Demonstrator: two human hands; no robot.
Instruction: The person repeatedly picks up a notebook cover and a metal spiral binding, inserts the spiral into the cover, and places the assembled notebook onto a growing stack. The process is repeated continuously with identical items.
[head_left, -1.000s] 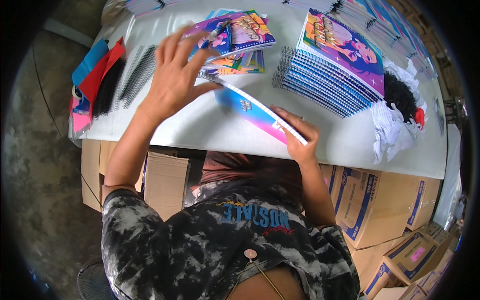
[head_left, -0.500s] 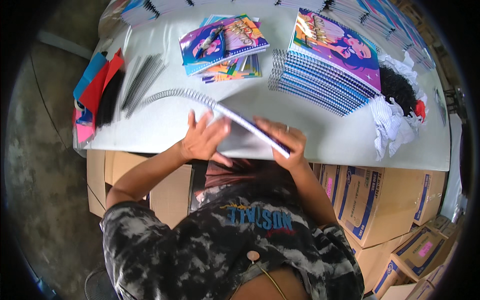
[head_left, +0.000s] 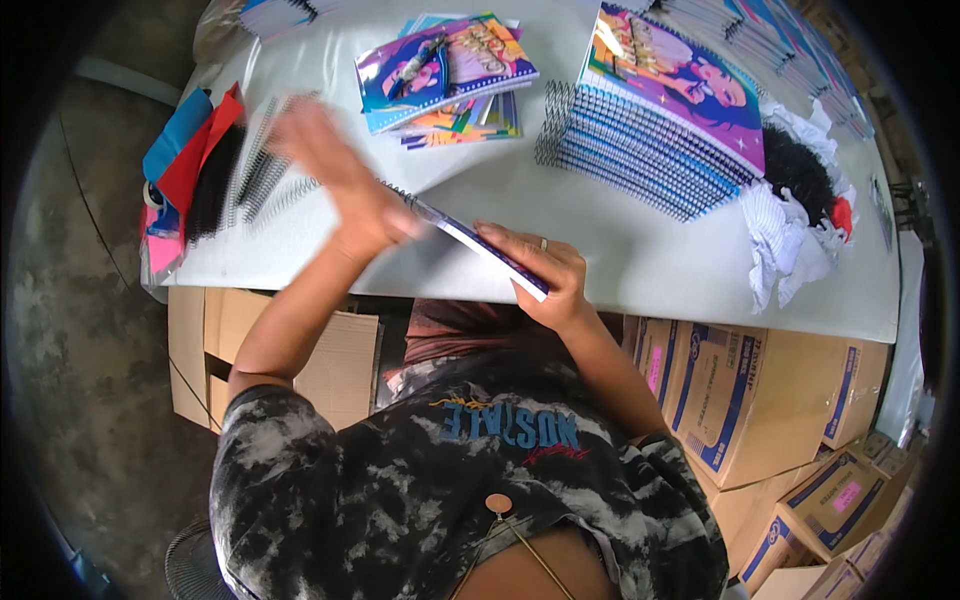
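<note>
My right hand (head_left: 548,272) grips a notebook (head_left: 490,248) by its near end, thumb and fingers on its two faces. The notebook is held on edge, tilted, its white page edge showing. From its far left end runs a dark wire spiral coil (head_left: 398,190), partly hidden behind my left hand (head_left: 345,180). That hand is blurred, its fingers stretched out over the coil toward a bunch of loose spiral coils (head_left: 268,165) on the table. Whether it touches the coil is unclear.
On the white table (head_left: 620,270) lie a small notebook stack (head_left: 490,75) topped by blue-handled pliers (head_left: 445,70), a larger stack of coil-bound notebooks (head_left: 650,150), crumpled white cloth (head_left: 785,245), and red and blue sheets (head_left: 195,150). Cardboard boxes (head_left: 780,390) stand below the table.
My left hand has swung up and left, from beside the notebook to over the coil's loose length. My right hand and the notebook have shifted slightly left and toward me.
</note>
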